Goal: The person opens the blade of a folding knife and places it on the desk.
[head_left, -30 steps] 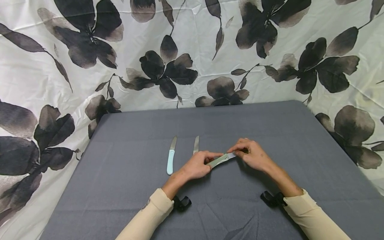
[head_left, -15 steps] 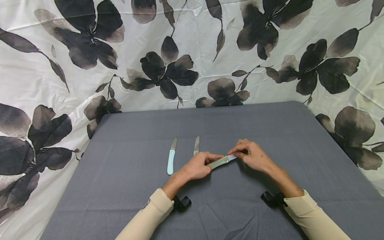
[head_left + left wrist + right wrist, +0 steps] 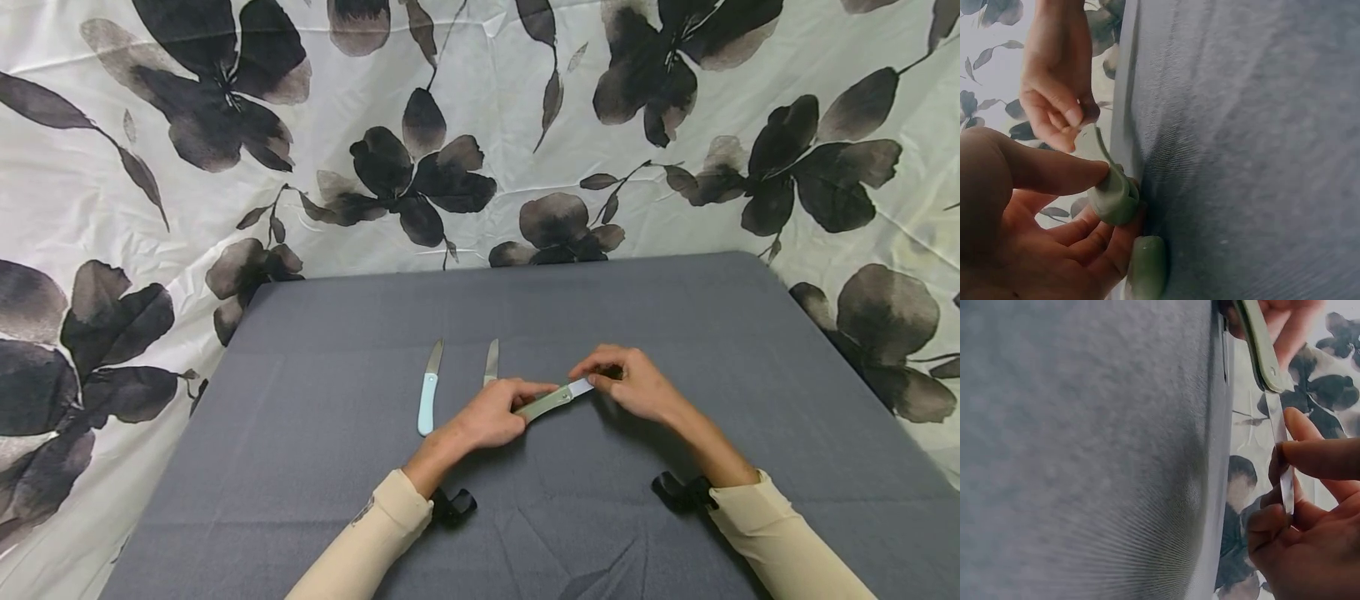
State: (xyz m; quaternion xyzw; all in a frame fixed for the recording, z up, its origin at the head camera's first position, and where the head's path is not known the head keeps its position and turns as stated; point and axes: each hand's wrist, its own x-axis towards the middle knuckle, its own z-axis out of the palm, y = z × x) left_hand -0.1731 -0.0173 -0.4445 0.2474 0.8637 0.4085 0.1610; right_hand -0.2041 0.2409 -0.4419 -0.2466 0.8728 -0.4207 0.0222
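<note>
A folding knife with a pale green handle (image 3: 546, 403) is held slanted just above the cloth, its blade (image 3: 581, 387) out. My left hand (image 3: 491, 414) grips the handle between thumb and fingers. With thumb and fingertips, my right hand (image 3: 636, 385) pinches the blade; the right wrist view shows the blade (image 3: 1277, 419) running between those fingers, its tip partly covered. Behind the left hand lies a second knife (image 3: 491, 363), mostly hidden in the head view. The left wrist view shows a green handle end (image 3: 1149, 265) beneath that hand.
A light blue-handled knife (image 3: 427, 402) lies left of the hands, blade pointing away. Grey cloth (image 3: 300, 467) covers the table, creased near the front. Behind it hangs a white curtain (image 3: 525, 50) with dark flowers.
The right fingers have shifted slightly on the blade, and a bit more of it shows. The left hand stays on the handle; the other knives have not moved.
</note>
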